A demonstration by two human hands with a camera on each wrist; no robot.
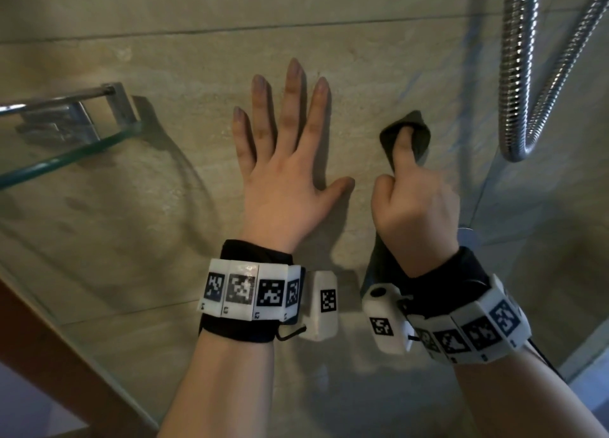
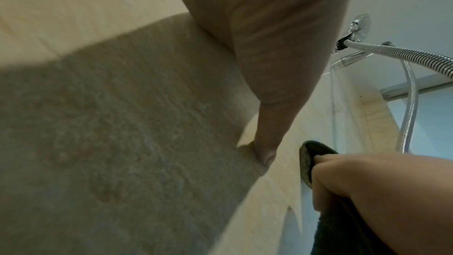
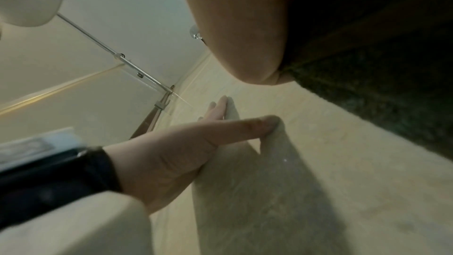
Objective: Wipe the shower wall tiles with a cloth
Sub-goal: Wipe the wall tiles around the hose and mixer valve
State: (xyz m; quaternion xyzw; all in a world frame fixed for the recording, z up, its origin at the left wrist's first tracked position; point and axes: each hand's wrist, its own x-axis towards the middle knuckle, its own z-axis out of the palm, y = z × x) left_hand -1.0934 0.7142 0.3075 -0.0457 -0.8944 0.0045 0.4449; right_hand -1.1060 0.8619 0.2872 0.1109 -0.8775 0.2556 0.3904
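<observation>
Cloth gripped by right hand; left hand flat on wall tiles

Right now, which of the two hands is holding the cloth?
The right hand: its fingers are curled round the dark cloth, pressing it on the wall tiles. The left hand lies flat and empty.

Bare forearms; each wrist wears a black fabric wrist wrap under a white segmented band of black-and-white square markers
</observation>
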